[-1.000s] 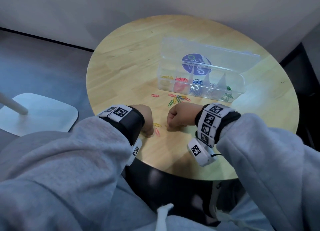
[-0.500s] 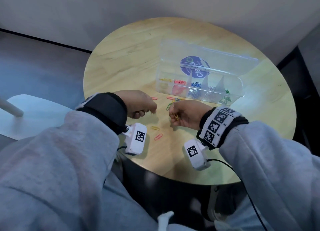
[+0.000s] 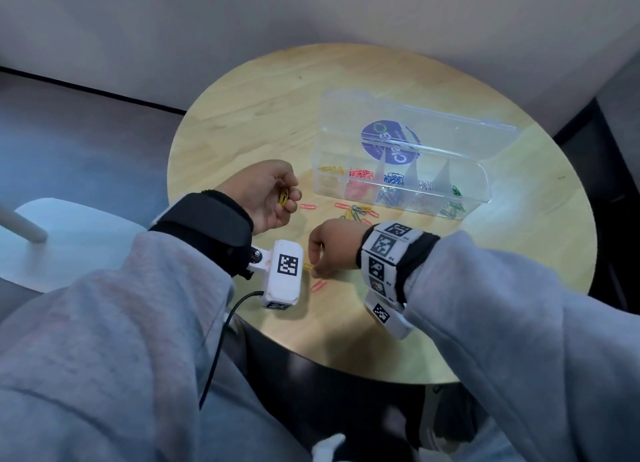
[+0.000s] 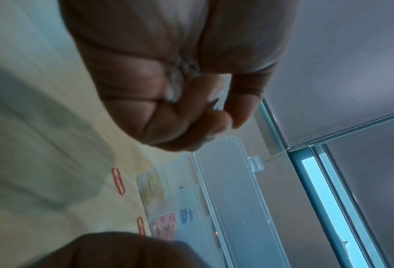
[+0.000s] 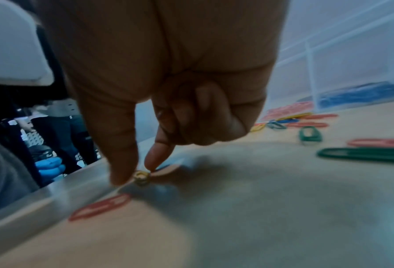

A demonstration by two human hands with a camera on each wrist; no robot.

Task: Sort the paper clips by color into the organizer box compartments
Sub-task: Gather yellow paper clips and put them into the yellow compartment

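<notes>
Left hand is turned palm-up with the fingers curled around a few yellow clips. Looks to me like it's working as a holding cup, so same-colour clips get batched instead of carried to the box one by one.

Right hand is down on the table, thumb and index finger closing on another yellow clip near the front edge. In the wrist view the two fingertips touch it from either side and the other fingers are tucked back out of the way. I'd call it pinched, though whether it's actually lifted off the wood I can't tell.

The box sits well apart, further back on the table, with its lid open and leaning away. Left to right the compartments hold yellow, red, blue, something silvery and green, so the yellows will want the left end.

Still loose: a red clip just beside the right hand, another red one near the left hand, and a mixed pile in front of the box.

Nothing really blocks the pinch. The left wrist camera hangs close to the right fingers though, and the table edge is right there, so a fumbled clip could go over.
</notes>
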